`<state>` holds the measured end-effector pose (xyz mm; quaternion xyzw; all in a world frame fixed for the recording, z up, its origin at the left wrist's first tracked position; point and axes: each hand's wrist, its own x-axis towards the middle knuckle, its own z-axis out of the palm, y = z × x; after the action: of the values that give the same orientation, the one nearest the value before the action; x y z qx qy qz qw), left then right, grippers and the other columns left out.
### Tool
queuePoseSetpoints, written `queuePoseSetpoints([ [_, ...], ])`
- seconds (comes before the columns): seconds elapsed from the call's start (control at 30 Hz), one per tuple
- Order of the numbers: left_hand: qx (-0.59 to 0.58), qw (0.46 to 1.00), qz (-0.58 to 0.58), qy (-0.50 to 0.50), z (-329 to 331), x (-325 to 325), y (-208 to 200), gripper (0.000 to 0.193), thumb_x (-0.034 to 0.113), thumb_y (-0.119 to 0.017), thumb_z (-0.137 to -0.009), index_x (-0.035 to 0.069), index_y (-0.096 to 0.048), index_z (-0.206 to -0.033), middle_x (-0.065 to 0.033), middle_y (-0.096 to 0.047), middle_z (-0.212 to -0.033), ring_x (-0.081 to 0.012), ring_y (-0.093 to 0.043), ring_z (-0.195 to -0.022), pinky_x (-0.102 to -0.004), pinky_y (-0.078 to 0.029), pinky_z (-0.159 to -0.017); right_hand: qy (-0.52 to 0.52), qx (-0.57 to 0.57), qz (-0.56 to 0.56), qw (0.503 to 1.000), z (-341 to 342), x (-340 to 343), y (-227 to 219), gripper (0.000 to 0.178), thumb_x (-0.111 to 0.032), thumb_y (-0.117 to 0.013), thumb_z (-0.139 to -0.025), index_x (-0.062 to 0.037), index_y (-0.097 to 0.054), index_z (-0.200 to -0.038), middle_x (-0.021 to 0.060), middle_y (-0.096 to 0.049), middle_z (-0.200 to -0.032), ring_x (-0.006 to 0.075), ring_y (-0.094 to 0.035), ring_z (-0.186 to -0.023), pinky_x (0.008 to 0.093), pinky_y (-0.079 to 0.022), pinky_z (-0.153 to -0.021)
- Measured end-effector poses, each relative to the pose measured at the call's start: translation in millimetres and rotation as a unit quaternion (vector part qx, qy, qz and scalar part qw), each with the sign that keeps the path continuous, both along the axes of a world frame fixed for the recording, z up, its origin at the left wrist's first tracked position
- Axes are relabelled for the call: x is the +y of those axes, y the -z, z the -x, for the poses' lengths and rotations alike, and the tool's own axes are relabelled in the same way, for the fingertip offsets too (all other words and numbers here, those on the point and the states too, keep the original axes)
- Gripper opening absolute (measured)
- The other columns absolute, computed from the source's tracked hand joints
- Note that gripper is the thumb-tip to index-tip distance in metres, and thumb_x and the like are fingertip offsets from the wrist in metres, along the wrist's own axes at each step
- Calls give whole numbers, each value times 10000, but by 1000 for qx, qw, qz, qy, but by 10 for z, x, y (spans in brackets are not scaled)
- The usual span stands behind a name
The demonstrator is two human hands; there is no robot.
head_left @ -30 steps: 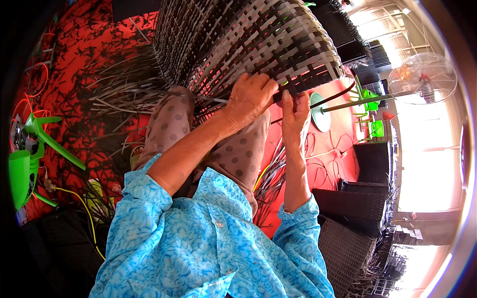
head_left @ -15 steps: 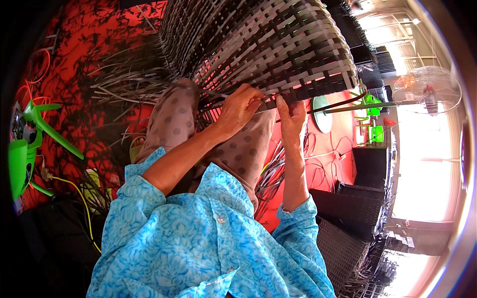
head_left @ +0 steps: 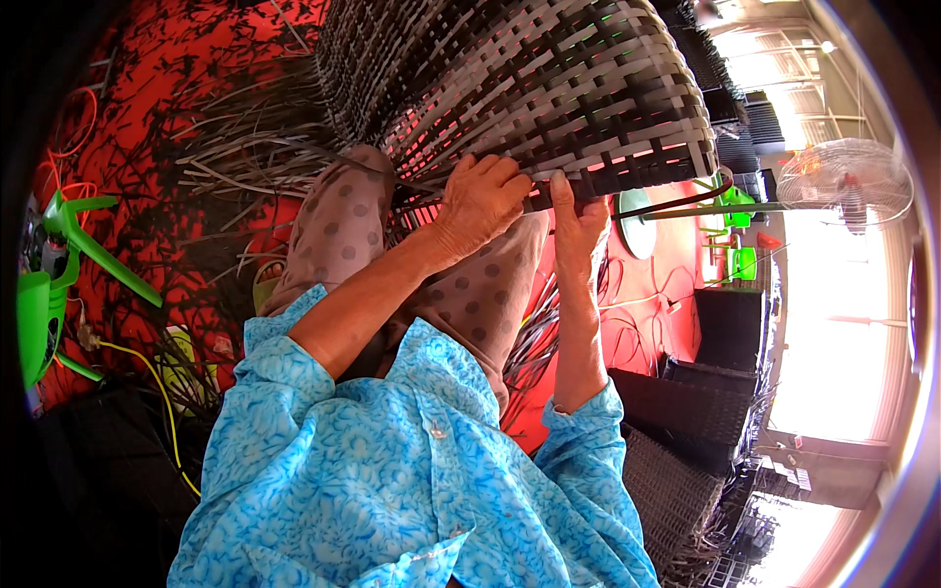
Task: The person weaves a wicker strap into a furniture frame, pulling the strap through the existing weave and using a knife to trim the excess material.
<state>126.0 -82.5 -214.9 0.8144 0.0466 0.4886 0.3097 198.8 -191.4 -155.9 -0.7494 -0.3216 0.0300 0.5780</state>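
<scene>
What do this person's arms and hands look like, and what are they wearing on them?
Both arms wear loose sleeves of light blue cloth with a paler floral pattern, pushed up to about the elbows, leaving the forearms bare. The left hand and right hand are bare too: no gloves, and no rings, watch or bracelets that I can see.

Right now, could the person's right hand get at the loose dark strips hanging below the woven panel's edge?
Probably yes. The right hand grips the lower edge of the woven panel, and the loose strips hang just beneath it beside the forearm, with nothing between. It would have to let go of the edge first.
</scene>
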Motion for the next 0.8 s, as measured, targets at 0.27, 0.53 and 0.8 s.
queuePoseSetpoints([
  [0.27, 12, 992, -123, 0, 129, -92, 151, 158, 113, -626, -705, 99, -567, -851, -47, -515, -881, -231, -522, -850, -364, -389, -715, 55, -117, 102, 986, 30, -6, -43, 346, -182, -647, -814, 16, -518, -1067, 84, -618, -810, 122, -581, -680, 263, -482, -623],
  [0.53, 85, 994, 73, 3, 244, -24, 550, 263, 173, -659, -765, 105, -547, -992, -75, -516, -982, -253, -497, -966, -388, -375, -799, 7, -39, 93, 995, -87, -44, -36, 296, -132, -627, -817, -14, -520, -1067, 46, -613, -871, 94, -560, -724, 248, -467, -670],
  [0.8, 311, 919, 192, 150, 288, 203, 875, 362, 410, -566, -886, 48, -579, -872, -70, -587, -723, -219, -580, -662, -335, -455, -580, -36, 1, 74, 997, -80, -55, 63, 278, -83, -638, -802, -35, -531, -1054, 2, -570, -938, 70, -527, -790, 237, -447, -726],
])
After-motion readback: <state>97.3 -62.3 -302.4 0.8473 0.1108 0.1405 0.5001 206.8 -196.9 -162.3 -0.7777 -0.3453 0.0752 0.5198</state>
